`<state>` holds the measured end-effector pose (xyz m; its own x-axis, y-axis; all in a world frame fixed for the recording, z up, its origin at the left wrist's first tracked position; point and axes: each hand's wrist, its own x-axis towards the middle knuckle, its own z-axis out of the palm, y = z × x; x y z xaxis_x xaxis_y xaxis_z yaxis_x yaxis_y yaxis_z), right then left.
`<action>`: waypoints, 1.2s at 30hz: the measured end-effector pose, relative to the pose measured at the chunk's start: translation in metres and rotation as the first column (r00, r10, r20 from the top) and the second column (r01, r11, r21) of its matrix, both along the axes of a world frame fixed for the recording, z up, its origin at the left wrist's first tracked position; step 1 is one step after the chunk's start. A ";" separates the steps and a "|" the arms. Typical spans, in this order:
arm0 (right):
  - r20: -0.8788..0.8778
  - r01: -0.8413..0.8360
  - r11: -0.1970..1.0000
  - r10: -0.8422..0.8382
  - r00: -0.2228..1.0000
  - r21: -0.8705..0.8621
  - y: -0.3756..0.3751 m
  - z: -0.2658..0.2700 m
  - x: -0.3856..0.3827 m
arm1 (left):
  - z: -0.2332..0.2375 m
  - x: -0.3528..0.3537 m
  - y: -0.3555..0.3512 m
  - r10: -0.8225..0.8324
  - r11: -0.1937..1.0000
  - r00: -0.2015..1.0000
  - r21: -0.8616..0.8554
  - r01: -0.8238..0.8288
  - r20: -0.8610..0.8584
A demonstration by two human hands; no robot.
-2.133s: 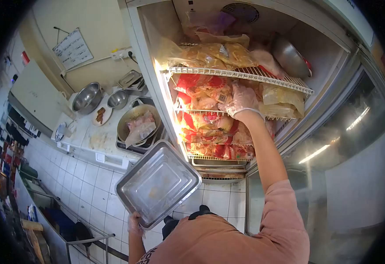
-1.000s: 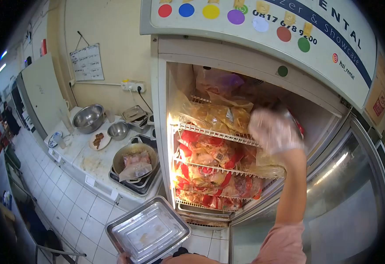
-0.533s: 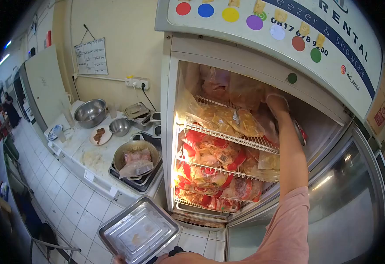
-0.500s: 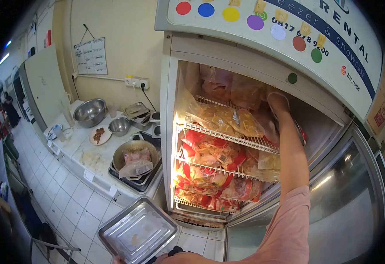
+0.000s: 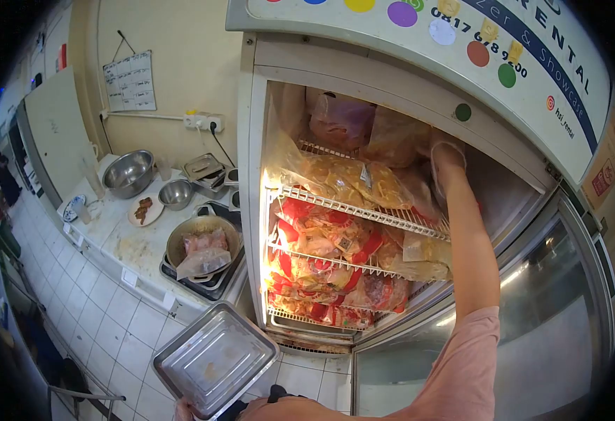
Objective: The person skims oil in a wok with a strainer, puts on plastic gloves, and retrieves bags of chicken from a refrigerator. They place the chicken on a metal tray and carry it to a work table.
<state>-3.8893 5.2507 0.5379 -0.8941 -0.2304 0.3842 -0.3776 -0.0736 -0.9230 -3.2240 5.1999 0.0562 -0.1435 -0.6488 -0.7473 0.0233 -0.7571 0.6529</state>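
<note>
My right hand, in a clear plastic glove, reaches into the right side of the freezer's top shelf, beside clear bags; its fingertips are hidden. Down at the bottom, my left hand grips the edge of an empty metal tray. Bags of yellowish food lie at the front of that top shelf, with a purplish bag behind them. Red and clear bags of meat fill the shelves below.
The glass door stands open at the right. On the left counter are a pot with bagged meat, steel bowls and a plate with brown food. A distant person is at far left.
The view has shifted, so the freezer and counter appear further left and higher. My right hand is still inside the top shelf, and the tray is still in my left hand.
</note>
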 end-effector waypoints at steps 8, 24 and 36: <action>-0.629 0.505 0.376 0.430 0.647 0.777 0.013 -0.003 0.024 | -0.011 -0.018 -0.008 -0.080 0.995 0.996 -0.065 0.077 -0.046; -0.358 0.409 0.095 0.685 0.635 0.908 -0.011 0.055 0.027 | 0.014 -0.050 -0.004 -0.140 0.990 0.988 0.006 0.140 0.070; -0.457 0.135 0.437 0.837 0.301 0.889 -0.027 -0.016 0.052 | -0.008 -0.011 -0.021 -0.107 0.994 0.994 0.023 0.107 0.023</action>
